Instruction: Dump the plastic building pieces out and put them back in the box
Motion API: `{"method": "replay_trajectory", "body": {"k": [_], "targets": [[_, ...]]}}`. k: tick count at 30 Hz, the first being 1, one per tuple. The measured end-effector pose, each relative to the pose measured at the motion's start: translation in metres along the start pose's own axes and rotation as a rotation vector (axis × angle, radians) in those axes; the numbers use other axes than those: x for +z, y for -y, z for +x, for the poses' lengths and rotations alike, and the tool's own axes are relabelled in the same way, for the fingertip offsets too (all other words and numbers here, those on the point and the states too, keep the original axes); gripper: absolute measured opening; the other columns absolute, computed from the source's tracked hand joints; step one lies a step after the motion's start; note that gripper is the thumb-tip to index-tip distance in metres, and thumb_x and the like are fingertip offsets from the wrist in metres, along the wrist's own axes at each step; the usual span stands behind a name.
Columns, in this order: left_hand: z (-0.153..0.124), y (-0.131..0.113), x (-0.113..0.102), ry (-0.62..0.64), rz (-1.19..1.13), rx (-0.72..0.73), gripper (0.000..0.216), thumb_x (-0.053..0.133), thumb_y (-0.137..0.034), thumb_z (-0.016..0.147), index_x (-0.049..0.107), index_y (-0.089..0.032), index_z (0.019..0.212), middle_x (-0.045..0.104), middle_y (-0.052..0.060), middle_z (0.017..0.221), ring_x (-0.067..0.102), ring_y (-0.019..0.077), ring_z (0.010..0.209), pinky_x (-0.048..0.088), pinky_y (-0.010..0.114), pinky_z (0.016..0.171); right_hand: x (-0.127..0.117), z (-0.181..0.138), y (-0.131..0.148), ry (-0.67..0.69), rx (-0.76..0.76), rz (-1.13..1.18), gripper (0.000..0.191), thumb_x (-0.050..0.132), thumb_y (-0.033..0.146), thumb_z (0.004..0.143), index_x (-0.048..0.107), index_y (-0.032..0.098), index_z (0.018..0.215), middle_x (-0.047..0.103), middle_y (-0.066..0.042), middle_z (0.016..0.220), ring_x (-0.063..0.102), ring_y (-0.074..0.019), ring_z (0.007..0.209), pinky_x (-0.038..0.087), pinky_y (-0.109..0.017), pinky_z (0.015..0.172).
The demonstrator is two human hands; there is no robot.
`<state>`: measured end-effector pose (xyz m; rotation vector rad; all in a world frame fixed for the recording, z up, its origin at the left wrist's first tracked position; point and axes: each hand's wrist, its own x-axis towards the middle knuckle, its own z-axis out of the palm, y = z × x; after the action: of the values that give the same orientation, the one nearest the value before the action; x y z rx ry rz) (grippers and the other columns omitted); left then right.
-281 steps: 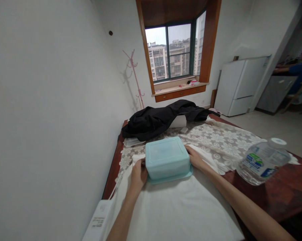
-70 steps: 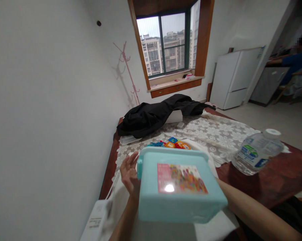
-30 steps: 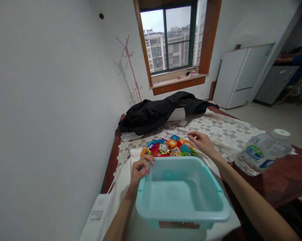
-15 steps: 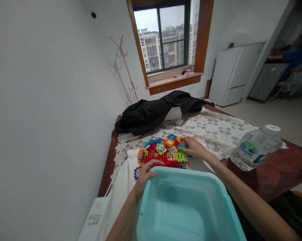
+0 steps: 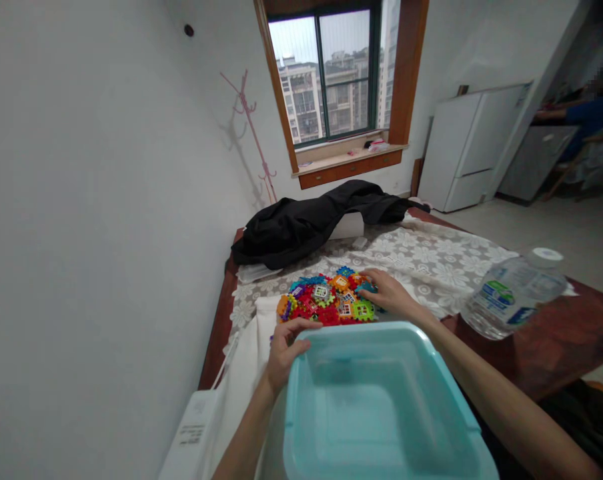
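Note:
A light blue plastic bin sits open side up close in front of me, with nothing in it. My left hand grips its far left rim, fingers curled over the edge. Behind the bin a pile of colourful interlocking toy pieces lies on the white cloth. My right hand rests on the right side of that pile, fingers bent onto the pieces; whether it grips any is hidden.
A clear water bottle lies at the right on the brown table. A black jacket is heaped at the far end on the lace tablecloth. A white box lies at the near left. The wall runs close on the left.
The bin was lifted and turned over, dumping the toy pieces onto the cloth, then brought open side up toward me. My right hand left the bin and reached onto the pile.

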<state>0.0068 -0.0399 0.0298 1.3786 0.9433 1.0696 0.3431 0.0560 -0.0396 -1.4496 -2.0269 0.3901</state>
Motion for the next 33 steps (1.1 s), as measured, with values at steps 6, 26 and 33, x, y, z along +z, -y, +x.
{"method": "replay_trajectory", "body": {"k": [6,26,33], "targets": [[-0.001,-0.002,0.012,0.213,-0.142,-0.094,0.051,0.068,-0.025,0.069,0.078,-0.021,0.118,0.079,0.008,0.111,0.068,0.0285,0.096,0.05,0.034,0.087,0.001,-0.002,0.002,0.026,0.024,-0.041,0.06,0.067,0.046,0.096,0.061,0.016,0.146,0.065,-0.018,0.146,0.062,-0.0376,0.13,0.047,-0.049,0.112],[-0.003,-0.004,-0.009,-0.014,0.127,0.049,0.028,0.061,-0.021,0.062,0.083,-0.021,0.079,0.076,0.006,0.086,0.059,0.0277,0.088,0.041,0.034,0.085,0.005,0.001,-0.004,0.04,0.057,0.059,0.063,0.073,0.045,0.09,0.065,0.017,0.145,0.07,-0.018,0.141,0.066,-0.0383,0.128,0.048,-0.048,0.111],[-0.001,0.002,-0.014,-0.012,0.129,0.051,0.03,0.061,-0.023,0.063,0.084,-0.021,0.083,0.078,0.007,0.091,0.062,0.0295,0.093,0.043,0.034,0.082,0.006,0.003,-0.006,0.033,0.062,0.053,0.059,0.076,0.035,0.085,0.067,0.019,0.141,0.072,-0.015,0.138,0.068,-0.0363,0.125,0.051,-0.046,0.108]]}}
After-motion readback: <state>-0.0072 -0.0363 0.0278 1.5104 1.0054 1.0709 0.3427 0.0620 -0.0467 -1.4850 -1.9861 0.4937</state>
